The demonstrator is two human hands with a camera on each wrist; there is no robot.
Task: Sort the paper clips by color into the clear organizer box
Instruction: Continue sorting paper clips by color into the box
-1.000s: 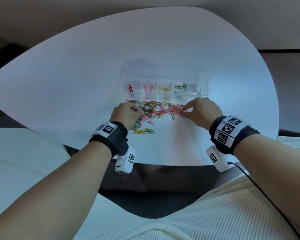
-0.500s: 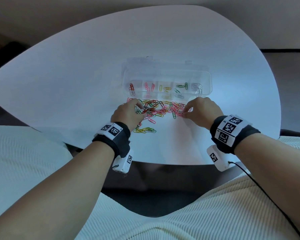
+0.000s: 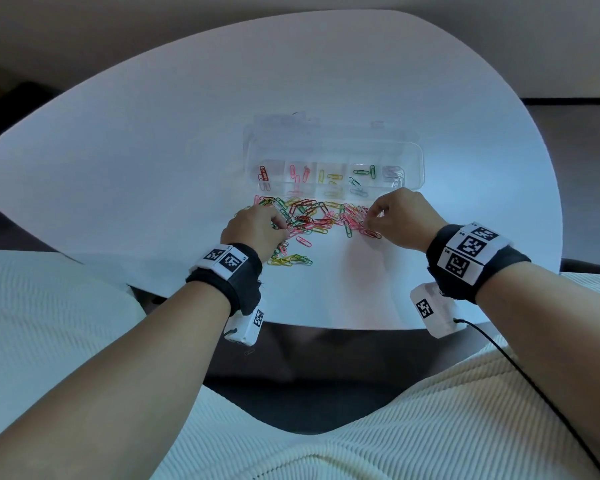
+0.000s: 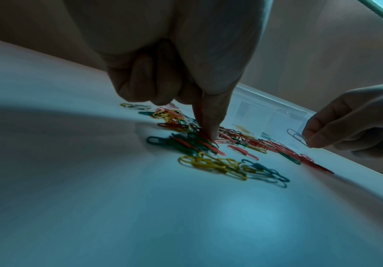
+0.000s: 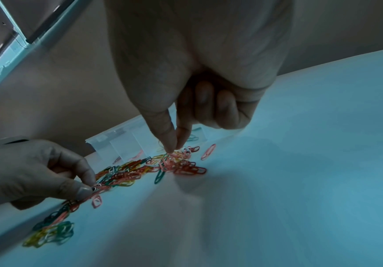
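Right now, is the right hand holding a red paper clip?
No: in the left wrist view the right hand pinches a silver paper clip lifted above the pile.

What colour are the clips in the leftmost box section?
Red clips, best in the head view.

Bare table (image 3: pixel 153 140) lies open all round; the organizer box (image 3: pixel 417 157) borders the clip pile (image 3: pixel 309 216).
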